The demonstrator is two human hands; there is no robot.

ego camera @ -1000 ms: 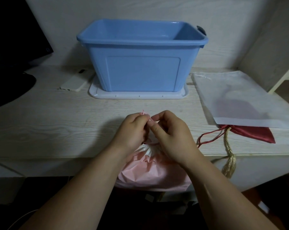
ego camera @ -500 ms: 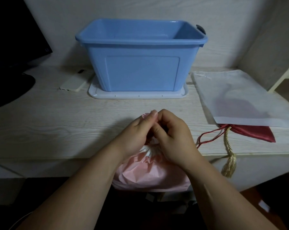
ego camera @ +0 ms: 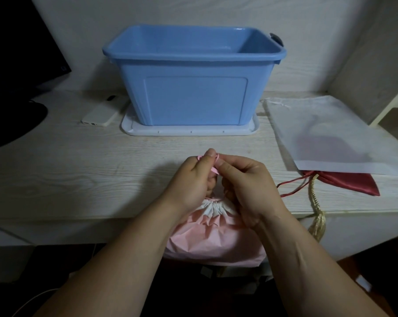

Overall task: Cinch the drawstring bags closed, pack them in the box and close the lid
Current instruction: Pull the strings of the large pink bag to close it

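Pale desk (ego camera: 79,175) | pink bag (ego camera: 216,243) at its edge | left hand (ego camera: 191,181), right hand (ego camera: 248,186): fingers (ego camera: 210,154) pinch its cord (ego camera: 214,172) above

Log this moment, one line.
step: cinching pink bag | left hand: pinches pink cord | right hand: pinches same cord | bag mouth: gathered | blue box: open, on white lid | white bag, red bag: on desk

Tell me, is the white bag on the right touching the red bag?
Touching. The head view shows the white bag lying on the red bag, whose corner sticks out from under its near edge.
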